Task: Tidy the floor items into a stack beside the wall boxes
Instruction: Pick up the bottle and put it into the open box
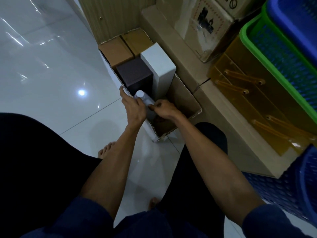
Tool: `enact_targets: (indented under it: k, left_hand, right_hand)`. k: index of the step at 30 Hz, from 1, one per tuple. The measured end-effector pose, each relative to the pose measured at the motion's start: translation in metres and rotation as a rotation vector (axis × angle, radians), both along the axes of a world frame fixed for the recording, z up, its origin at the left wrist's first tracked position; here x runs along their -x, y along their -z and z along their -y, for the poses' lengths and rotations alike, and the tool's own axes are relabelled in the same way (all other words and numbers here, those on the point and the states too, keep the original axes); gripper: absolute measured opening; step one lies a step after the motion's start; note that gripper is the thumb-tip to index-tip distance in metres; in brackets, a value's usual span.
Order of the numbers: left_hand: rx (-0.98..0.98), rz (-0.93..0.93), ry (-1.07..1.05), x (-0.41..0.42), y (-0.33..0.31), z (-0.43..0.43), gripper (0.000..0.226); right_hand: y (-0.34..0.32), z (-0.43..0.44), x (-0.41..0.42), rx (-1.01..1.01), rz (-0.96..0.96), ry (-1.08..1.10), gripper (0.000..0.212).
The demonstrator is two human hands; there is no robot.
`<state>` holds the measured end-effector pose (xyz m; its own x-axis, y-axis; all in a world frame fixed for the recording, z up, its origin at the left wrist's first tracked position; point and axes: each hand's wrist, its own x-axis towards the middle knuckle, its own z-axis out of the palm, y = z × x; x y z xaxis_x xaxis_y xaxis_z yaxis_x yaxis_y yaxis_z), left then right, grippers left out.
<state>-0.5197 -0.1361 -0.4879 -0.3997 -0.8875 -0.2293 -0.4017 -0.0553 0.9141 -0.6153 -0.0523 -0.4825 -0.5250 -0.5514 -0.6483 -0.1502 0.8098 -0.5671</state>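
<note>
1. Both hands meet over the near half of an open cardboard carton (186, 98) on the floor (51, 74); the left hand (134, 109) has its grip closed around a pale bottle (143, 98), fingers wrapped on the side of the bottle's body and thumb stretched up along the carton's left wall.
2. The right hand (164, 109) pinches narrowly at the same bottle from the other side, fingertips touching it just beside the left hand's knuckles; how firmly it holds cannot be told.
3. The bottle leans tilted, its round white cap (139, 93) just beyond the left grip, its lower part hidden behind the hands inside the carton.
4. Directly beyond the grip, inside the carton, a dark box (134, 74) stands upright, and a taller white box (158, 62) stands touching it on the right.
5. Farther beyond those, two brown boxes (116, 52) fill the carton's far end, side by side.
6. Below and to the right of the grip, the carton's near compartment shows bare brown bottom.
7. To the right of the grip, large cardboard boxes (171, 28) line the wall, with an amber plastic piece (240, 86) lying on one and green (253, 43) and blue (291, 19) baskets nested above.
</note>
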Motion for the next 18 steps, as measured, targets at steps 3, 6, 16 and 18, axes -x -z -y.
enact_targets:
  k: [3, 6, 16, 18]
  left_hand:
    - [-0.018, -0.011, 0.015, -0.001, 0.003, -0.001, 0.070]
    - [-0.003, -0.052, 0.044, -0.001, 0.007, -0.001, 0.071]
    - [-0.010, 0.047, 0.110, 0.001, 0.007, 0.003, 0.076]
    - [-0.016, 0.104, 0.131, 0.003, 0.002, 0.003, 0.080]
  right_hand:
    - [-0.001, 0.003, -0.004, -0.040, 0.156, 0.113, 0.060]
    - [0.003, 0.004, -0.010, -0.046, 0.181, 0.087, 0.050]
    - [-0.006, 0.002, -0.015, 0.015, 0.323, 0.192, 0.073]
    - [-0.006, 0.003, -0.018, -0.016, 0.227, 0.106, 0.063]
